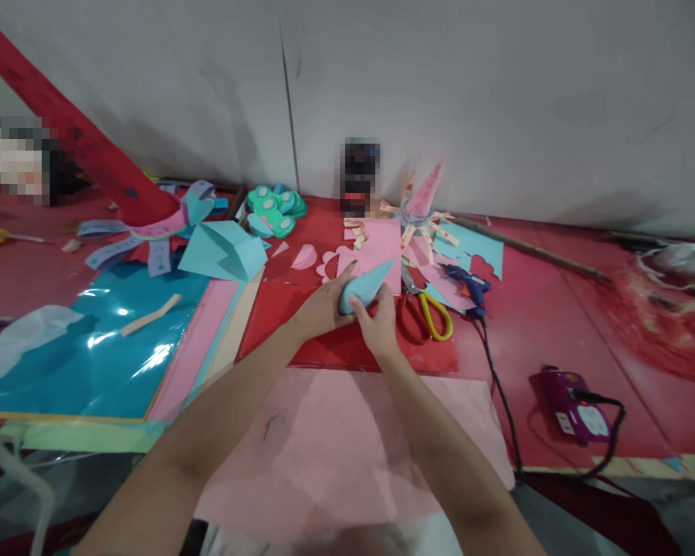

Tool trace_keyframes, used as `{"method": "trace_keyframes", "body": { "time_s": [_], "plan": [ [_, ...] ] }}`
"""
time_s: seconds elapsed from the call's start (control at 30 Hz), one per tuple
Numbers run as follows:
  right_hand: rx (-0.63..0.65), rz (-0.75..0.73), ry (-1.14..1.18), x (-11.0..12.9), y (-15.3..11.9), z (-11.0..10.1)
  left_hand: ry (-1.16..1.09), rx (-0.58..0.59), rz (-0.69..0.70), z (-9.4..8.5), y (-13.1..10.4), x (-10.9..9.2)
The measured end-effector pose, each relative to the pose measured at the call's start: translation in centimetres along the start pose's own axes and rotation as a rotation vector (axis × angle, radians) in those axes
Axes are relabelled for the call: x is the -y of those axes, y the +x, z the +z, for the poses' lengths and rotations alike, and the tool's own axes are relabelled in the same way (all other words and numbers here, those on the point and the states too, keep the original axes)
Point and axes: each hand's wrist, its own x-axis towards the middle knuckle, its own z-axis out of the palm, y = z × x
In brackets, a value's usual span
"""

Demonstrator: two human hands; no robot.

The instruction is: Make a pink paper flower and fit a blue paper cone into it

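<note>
Both my hands hold a light blue paper cone point(366, 284) above a red paper sheet point(301, 324). My left hand point(324, 305) wraps the cone's wide end from the left. My right hand point(378, 323) pinches its lower edge from the right. The cone's tip points up and to the right, towards pink paper cut-outs point(376, 243). Yellow-handled scissors point(432, 313) lie just right of my right hand.
A blue glue gun point(469, 287) lies right of the scissors, its cord running to a purple power strip point(573, 401). A pink cone with paper strips point(422, 205) stands at the wall. Blue folded paper point(223, 251), teal sheets point(93, 347) and a red tube point(75, 131) lie left.
</note>
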Motion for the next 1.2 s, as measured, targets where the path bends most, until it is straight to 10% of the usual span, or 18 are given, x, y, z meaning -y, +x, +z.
{"method": "trace_keyframes", "body": {
  "time_s": [0.4,0.57,0.8,1.2],
  "plan": [
    [0.018,-0.049,0.061,1.6,0.4,-1.0,-0.240,-0.155,-0.208,-0.3,0.0,0.1],
    [0.029,-0.066,-0.226,1.5,1.7,-4.4,-0.162,-0.160,-0.252,-0.7,0.0,-0.2],
    [0.046,0.293,-0.731,-1.8,1.4,-10.7,-0.122,-0.153,-0.299,-0.9,0.1,-0.3],
    [0.242,0.559,-0.890,-1.1,2.1,-9.2,-0.143,-0.179,-0.279,-1.0,-0.2,0.3]
  ]
}}
